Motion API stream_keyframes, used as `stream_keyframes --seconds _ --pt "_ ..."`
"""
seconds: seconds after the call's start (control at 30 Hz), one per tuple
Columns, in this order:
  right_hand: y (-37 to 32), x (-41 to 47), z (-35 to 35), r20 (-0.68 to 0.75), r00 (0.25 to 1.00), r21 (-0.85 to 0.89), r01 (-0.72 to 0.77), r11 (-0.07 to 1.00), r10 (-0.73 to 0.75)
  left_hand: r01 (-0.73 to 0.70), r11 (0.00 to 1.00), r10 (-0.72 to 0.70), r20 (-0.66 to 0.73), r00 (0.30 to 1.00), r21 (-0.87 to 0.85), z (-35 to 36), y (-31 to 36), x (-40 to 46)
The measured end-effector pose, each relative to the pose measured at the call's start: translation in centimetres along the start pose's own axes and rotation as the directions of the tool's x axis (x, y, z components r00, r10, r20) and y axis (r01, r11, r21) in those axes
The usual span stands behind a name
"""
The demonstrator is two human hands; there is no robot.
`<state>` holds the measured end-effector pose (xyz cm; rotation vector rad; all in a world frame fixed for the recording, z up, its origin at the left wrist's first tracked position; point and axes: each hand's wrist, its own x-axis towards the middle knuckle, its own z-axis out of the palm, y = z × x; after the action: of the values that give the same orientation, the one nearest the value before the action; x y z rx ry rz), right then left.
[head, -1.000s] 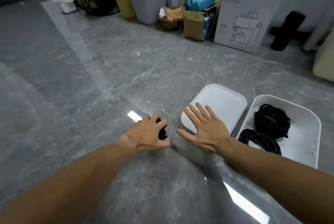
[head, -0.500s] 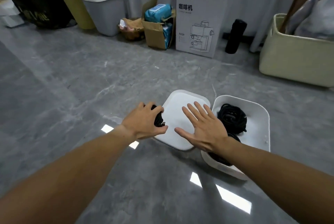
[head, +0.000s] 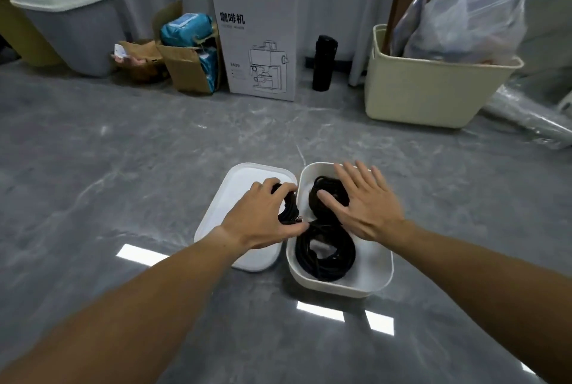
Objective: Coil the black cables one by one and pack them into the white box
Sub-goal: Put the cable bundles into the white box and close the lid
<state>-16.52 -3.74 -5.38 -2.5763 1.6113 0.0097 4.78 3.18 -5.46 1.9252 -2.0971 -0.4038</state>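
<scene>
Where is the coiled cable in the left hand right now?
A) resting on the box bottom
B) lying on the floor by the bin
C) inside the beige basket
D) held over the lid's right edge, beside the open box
D: the left hand grips the coiled cable above the white lid, right at the white box rim, not yet inside.

Left hand (head: 263,216) grips a coiled cable (head: 288,208) beside the white box (head: 376,272).
</scene>
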Motion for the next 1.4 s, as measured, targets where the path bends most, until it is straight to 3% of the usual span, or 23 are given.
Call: stream_keyframes --seconds 0.3,0.77,1.1,1.4 --pt "2.5 -1.4 0.2 0.004 0.999 0.013 -0.041 0.999 0.040 -0.273 0.962 0.273 0.041 0.961 0.004 1.9 3.6 1.5" --pt "3.8 -2.0 0.5 0.026 0.997 -0.013 -0.077 0.997 0.078 -0.464 0.882 0.432 0.260 0.864 0.079 5.2 4.5 2.4" --pt "4.3 -1.7 1.4 0.038 0.996 -0.033 -0.080 0.996 0.081 -0.517 0.843 0.440 0.363 0.821 0.148 5.3 3.4 1.5" --pt "3.3 -1.2 1.2 0.037 0.998 -0.021 -0.048 0.999 0.049 -0.438 0.878 0.312 0.460 0.831 0.195 5.1 4.2 1.2"
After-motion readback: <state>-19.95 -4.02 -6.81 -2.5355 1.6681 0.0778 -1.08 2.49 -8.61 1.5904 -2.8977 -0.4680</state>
